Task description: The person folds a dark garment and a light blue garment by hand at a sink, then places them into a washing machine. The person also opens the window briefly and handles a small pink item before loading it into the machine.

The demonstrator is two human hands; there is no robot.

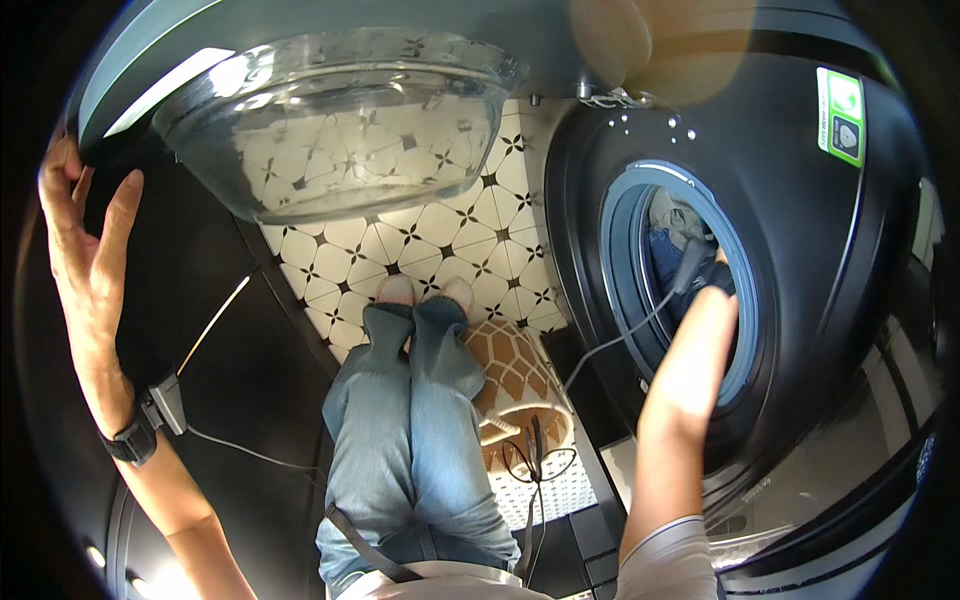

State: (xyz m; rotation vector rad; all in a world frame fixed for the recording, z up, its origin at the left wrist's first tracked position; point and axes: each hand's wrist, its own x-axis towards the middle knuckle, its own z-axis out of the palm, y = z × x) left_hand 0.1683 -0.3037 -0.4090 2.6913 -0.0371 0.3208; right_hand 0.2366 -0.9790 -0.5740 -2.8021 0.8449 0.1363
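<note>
A front-loading washing machine (795,247) stands on the right, its drum opening ringed by a blue-grey door gasket (622,225). Inside the drum lie grey cloth (675,214) and dark blue cloth (664,251). My right hand (722,262) is inside the drum beside the cloth, mostly hidden by a black wrist strap and device, so its grip does not show. The washer's round glass door (360,150) hangs open ahead of me. My left hand (90,225) is raised at the left, fingers apart and holding nothing, its fingertips by the door's rim.
A brown and white woven basket (517,367) stands beside my right leg, with a cable crossing its opening. Cables run from both wrist devices. A dark panel (225,352) rises on the left. Patterned tiles (450,232) cover the floor.
</note>
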